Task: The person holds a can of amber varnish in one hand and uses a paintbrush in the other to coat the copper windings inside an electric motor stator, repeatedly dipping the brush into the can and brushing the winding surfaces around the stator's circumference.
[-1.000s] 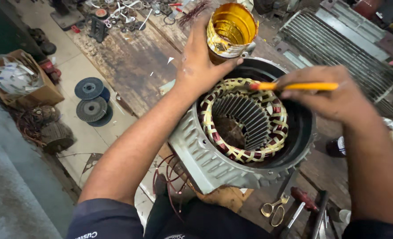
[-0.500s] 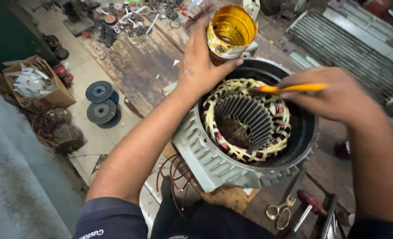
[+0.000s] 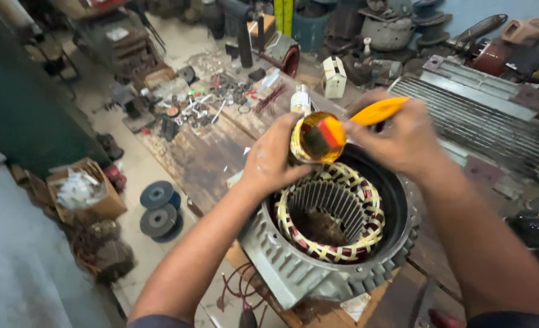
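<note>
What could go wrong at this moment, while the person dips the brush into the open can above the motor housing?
The left hand holds the small open metal can of amber liquid directly above the grey ribbed motor housing, so liquid could possibly spill onto the yellow-and-red taped windings. The right hand has the orange-handled brush in the can; drips may land on the scratched wooden workbench.

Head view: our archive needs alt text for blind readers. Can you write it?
A left hand holds a small tin of amber liquid above an open motor housing with yellow and red windings, while the right hand dips an orange-handled brush into it. A cluttered wooden workbench lies beneath.
</note>
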`<action>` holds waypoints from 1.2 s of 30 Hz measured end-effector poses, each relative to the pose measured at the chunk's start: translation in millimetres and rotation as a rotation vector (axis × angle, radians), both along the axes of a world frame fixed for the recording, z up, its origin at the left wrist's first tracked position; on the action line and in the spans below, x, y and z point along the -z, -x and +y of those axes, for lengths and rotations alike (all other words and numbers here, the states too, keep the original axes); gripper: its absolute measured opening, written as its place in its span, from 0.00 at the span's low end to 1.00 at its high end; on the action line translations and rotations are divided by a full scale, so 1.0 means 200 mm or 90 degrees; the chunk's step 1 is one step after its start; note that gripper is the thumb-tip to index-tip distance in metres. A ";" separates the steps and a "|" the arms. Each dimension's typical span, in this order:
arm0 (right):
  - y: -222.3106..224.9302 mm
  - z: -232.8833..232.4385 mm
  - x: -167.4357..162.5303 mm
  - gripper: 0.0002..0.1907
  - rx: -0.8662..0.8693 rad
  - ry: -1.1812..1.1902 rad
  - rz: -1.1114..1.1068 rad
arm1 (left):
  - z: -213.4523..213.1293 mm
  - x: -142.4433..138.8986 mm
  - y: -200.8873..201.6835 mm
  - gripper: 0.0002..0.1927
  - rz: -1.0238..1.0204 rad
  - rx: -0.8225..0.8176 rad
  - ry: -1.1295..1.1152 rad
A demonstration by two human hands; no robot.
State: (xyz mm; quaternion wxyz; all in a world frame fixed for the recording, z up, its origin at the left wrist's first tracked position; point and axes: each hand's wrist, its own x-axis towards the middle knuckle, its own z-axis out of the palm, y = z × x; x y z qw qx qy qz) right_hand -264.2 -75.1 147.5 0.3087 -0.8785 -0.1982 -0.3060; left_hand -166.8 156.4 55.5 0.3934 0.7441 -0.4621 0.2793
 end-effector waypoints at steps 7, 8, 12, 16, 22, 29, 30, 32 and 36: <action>-0.06 0.01 0.11 0.17 0.022 -0.009 0.030 | -0.02 -0.01 -0.02 0.50 -0.051 -0.008 -0.026; -0.06 0.00 0.12 0.17 0.021 -0.015 0.017 | -0.02 -0.01 -0.02 0.51 -0.045 -0.010 -0.029; -0.06 0.00 0.14 0.16 0.022 -0.056 0.032 | -0.03 0.00 -0.02 0.51 -0.063 -0.026 -0.030; -0.09 0.04 0.19 0.18 0.093 -0.059 0.088 | -0.04 -0.01 -0.02 0.51 -0.067 -0.031 -0.036; -0.09 -0.08 0.24 0.15 0.044 -0.133 0.028 | -0.03 -0.03 -0.01 0.52 -0.052 -0.029 -0.034; -0.04 -0.23 0.19 0.11 0.078 -0.218 0.077 | -0.03 -0.03 -0.01 0.50 -0.057 -0.032 -0.049; -0.04 -0.25 0.19 0.11 0.082 -0.184 0.049 | -0.03 -0.03 -0.01 0.49 -0.058 -0.030 -0.045; -0.03 -0.29 0.18 0.10 0.096 -0.206 0.067 | -0.03 -0.03 -0.01 0.48 -0.061 -0.026 -0.039; -0.02 -0.34 0.16 0.10 0.083 -0.209 0.043 | -0.03 -0.03 -0.01 0.48 -0.059 -0.022 -0.040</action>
